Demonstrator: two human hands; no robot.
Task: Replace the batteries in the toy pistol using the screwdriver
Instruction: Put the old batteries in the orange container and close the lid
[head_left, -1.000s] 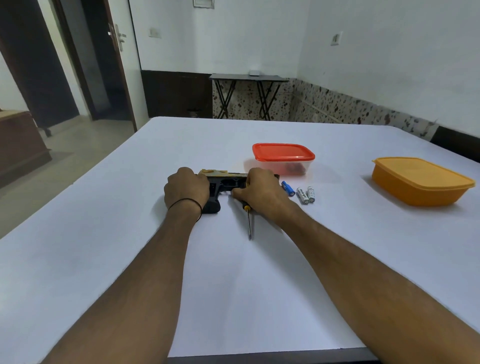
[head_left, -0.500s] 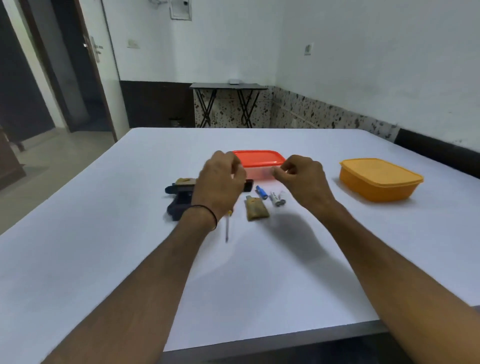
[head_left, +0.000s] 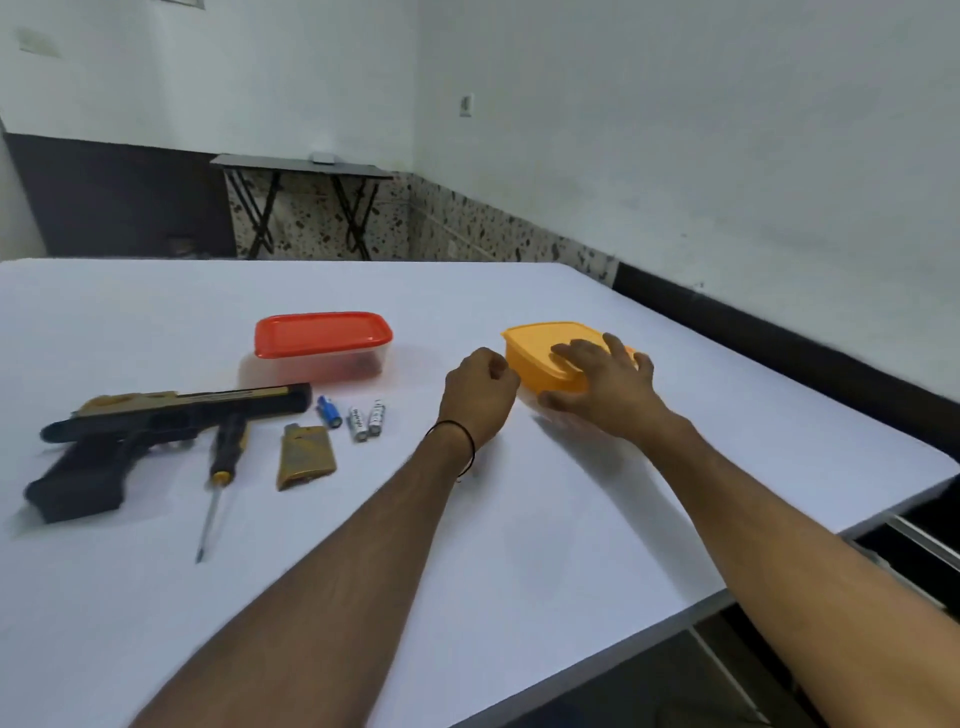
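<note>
The black and tan toy pistol lies on its side at the left of the white table. Beside its grip lie the screwdriver, tip toward me, and the tan battery cover. A blue battery and two silver batteries lie just right of the muzzle. My right hand rests on the lid of the yellow container, fingers spread, thumb against its front wall. My left hand is curled into a fist at the container's left corner; nothing shows in it.
A clear box with a red lid stands behind the batteries. The table's right edge runs close to my right forearm, with a dark gap and wall beyond. A small black folding table stands against the far wall.
Both hands left the pistol and moved right to the yellow container. The battery cover now lies loose on the table. My view has swung to the right.
</note>
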